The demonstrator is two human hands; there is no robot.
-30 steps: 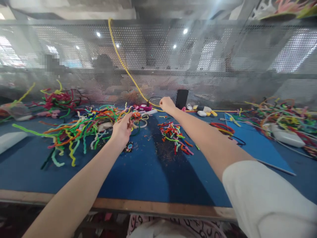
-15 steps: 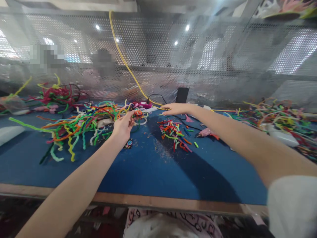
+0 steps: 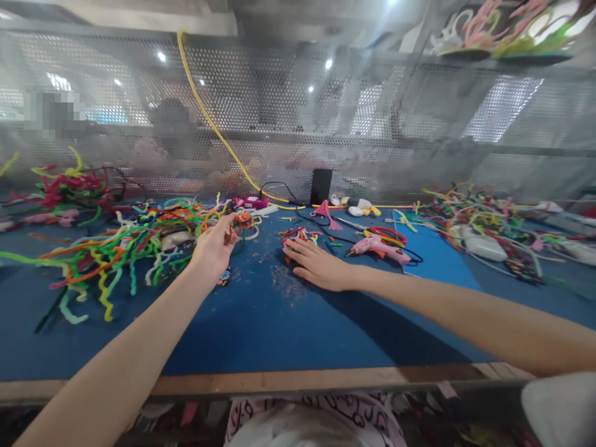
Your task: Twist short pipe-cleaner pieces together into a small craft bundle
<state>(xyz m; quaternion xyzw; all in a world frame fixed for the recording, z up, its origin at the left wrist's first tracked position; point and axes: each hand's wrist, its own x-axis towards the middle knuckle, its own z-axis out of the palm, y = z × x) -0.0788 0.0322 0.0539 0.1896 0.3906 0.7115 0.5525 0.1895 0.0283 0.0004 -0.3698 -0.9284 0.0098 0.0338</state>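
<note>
My left hand (image 3: 212, 247) is held over the blue table top (image 3: 261, 329) and pinches a small orange and red pipe-cleaner piece (image 3: 243, 219) at its fingertips. Beside it to the left spreads a big tangle of coloured pipe cleaners (image 3: 121, 245). My right hand (image 3: 316, 266) lies flat on the table, palm down, fingers apart, over a small heap of short pipe-cleaner offcuts (image 3: 298, 236). A pink glue gun (image 3: 375, 246) lies just right of that hand.
A perforated metal screen (image 3: 298, 124) closes the back of the bench, with a yellow cable (image 3: 209, 118) hanging down to a pink power strip (image 3: 254, 202). A black phone (image 3: 321, 186) leans on the screen. More pipe cleaners (image 3: 475, 217) lie at right. People sit behind the screen.
My right hand has drawn back from near the power strip at the back and come down flat on the offcuts. The left hand has kept its hold on the small piece.
</note>
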